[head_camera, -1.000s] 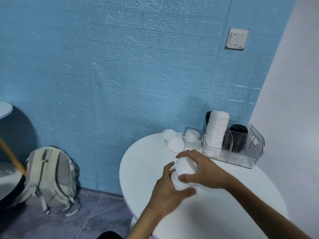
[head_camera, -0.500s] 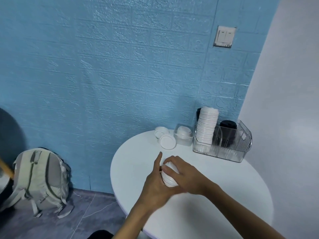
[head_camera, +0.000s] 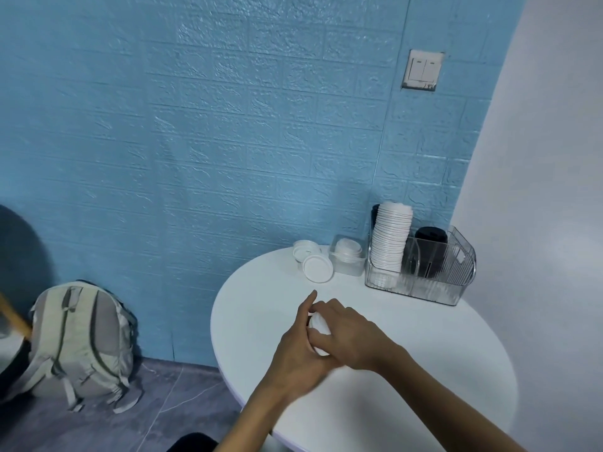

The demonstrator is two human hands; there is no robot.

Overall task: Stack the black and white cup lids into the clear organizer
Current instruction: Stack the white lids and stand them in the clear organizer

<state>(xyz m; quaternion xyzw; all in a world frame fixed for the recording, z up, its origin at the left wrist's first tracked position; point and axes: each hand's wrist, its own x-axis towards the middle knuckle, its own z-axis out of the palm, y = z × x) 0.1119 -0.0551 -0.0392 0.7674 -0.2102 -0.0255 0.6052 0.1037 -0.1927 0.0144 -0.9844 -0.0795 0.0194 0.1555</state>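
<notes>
Loose white lids [head_camera: 314,263] beside clear organizer [head_camera: 421,282]

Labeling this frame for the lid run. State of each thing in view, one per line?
Left hand: grips the held white lids.
Right hand: fingers curled over the same lids.
Held white lids: small stack, between both hands.
Clear organizer: upright, partly filled.
White lid stack: tall, in the organizer.
Black lids: short stack, right compartment.
Loose white lids: lying on the table.

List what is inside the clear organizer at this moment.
The clear organizer holds a tall stack of white lids on its left side and a shorter black stack to the right. Something dark stands behind the white stack, mostly covered, so it cannot be identified.
</notes>
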